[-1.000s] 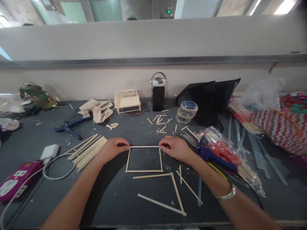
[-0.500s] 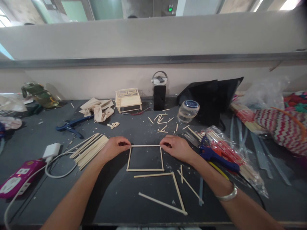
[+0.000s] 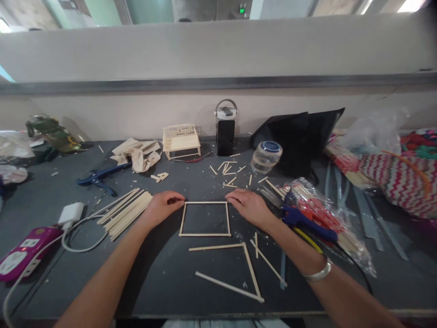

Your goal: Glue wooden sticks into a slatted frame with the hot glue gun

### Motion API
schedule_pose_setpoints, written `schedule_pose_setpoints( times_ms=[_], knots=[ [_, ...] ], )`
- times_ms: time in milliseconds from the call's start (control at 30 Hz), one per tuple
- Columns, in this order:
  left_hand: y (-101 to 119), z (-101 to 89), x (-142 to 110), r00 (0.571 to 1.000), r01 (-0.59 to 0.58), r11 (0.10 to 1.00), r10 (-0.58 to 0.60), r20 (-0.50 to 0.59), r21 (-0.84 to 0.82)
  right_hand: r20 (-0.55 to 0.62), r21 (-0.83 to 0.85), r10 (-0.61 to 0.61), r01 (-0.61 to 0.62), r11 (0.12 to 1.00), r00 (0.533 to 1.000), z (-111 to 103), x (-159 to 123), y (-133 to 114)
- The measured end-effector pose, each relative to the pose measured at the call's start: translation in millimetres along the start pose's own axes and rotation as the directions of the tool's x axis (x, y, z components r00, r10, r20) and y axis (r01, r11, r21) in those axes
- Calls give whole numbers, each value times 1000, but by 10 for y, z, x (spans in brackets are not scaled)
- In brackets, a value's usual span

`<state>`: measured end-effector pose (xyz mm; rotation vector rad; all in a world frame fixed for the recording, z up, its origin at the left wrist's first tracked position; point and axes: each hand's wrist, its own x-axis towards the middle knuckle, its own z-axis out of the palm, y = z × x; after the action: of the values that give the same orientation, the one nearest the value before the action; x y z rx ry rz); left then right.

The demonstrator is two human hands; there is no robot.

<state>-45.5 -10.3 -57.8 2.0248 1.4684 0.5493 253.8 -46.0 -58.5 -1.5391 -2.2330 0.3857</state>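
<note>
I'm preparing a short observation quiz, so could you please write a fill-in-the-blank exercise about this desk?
1. The closed stick frame has ____ sides.
2. The left hand is at the frame's far ____ corner.
3. The bracelet is on the person's ____ arm.
4. The glue gun is mainly ____ in colour.

Missing words: four; left; right; blue.

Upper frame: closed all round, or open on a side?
Closed: the frame shows four sides meeting at the corners. Whether they're glued, I cannot tell.
</note>
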Motion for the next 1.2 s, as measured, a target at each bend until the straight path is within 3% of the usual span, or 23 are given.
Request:
schedule_pose_setpoints(
  times_ms=[567, 933, 1067, 1200],
  knots=[
    [62, 0, -26, 999, -54, 998, 54, 5, -12, 12, 20, -6, 6, 1000, 1000, -40, -10, -42],
    [79, -10, -3, 999, 9, 1000, -8, -40, 11, -104, 7, 66, -66, 998, 992, 10, 15, -39],
    [130, -106, -25, 999, 42, 998, -40, -29, 37, -109, -24, 74, -77, 997, 991, -153, -4, -122],
    [290, -245, -199, 999, 44, 995, -45, 10, 95, -25, -59, 45, -46, 997, 999, -411, -146, -339]
  ],
)
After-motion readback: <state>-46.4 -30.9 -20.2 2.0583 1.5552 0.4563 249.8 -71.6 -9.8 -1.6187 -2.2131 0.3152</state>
